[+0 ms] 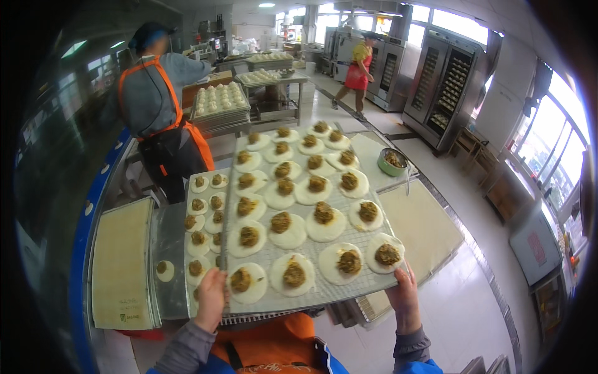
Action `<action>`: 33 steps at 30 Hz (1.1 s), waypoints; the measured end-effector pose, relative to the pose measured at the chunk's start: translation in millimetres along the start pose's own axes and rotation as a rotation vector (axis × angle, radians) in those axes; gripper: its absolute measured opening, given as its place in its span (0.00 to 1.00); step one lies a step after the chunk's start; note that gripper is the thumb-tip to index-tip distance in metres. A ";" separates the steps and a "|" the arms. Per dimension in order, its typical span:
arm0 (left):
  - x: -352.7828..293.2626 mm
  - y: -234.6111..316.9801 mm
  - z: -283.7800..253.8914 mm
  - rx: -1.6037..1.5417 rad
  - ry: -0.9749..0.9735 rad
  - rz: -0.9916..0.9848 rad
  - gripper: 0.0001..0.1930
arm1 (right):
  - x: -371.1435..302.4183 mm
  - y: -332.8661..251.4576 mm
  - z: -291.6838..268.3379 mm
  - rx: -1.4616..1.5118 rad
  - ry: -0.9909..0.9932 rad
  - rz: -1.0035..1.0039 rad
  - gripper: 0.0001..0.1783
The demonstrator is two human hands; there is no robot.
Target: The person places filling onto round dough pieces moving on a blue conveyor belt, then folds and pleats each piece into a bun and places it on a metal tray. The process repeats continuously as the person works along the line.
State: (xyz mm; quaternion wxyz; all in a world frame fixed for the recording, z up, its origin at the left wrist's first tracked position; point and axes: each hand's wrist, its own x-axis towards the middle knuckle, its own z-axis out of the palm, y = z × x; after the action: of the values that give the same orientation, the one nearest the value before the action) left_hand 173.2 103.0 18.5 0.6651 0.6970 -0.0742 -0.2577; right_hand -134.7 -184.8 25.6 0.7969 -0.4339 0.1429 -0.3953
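I hold a large wire-mesh tray out before me, gripped at its two near corners. Rows of flat round dough wrappers lie on it, each with a brown, chopped filling heaped in its middle. My left hand is closed round the tray's near left corner. At the near right corner my right hand grips the edge, its thumb close to a wrapper. The tray partly covers a second tray of filled wrappers lower on the left.
A green bowl of filling stands right of the tray, by a pale board. A cloth-covered stack lies at left. One person works at far left near trays of buns; another walks by the ovens.
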 end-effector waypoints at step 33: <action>32.7 9.3 112.2 0.598 -0.519 0.655 0.12 | 144.9 -46.9 -287.7 -1.668 0.322 -0.045 0.23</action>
State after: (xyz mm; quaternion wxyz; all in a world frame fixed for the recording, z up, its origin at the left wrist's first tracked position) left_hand 152.1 -12.3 20.9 0.4420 0.7102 -0.5217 -0.1676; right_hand -228.9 -475.1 -87.5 0.1782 -0.8204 0.4907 -0.2332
